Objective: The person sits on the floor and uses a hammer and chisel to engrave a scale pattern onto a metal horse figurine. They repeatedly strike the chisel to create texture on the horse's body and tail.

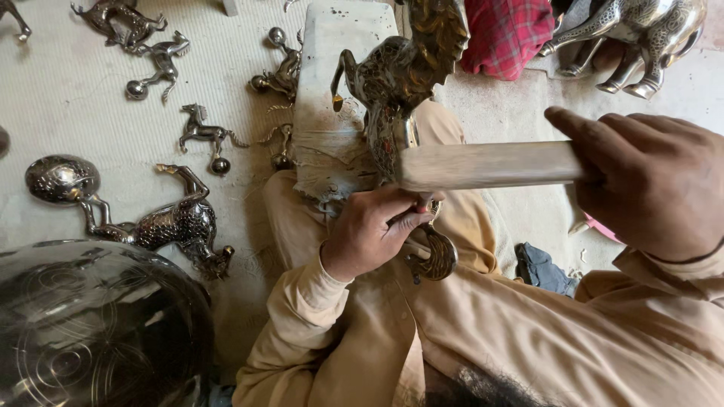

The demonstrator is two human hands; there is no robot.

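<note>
My left hand [371, 232] grips the lower part of an engraved brass horse figure [398, 71] that stands on a worn pale block [332, 90] in front of my lap. My right hand [645, 181] is closed around the wooden handle of a hammer [483, 164], held level so that its far end meets the horse's body. A round brass piece [437, 256] of the figure shows just below my left fingers. Whether my left fingers also pinch a small tool I cannot tell.
Several small metal horse figures [202, 134] lie on the pale mat at left, with a larger one [170, 224] on a ball. A big engraved metal bowl [90, 324] fills the lower left. A large metal horse [641, 34] and red checked cloth [507, 34] are at the back right.
</note>
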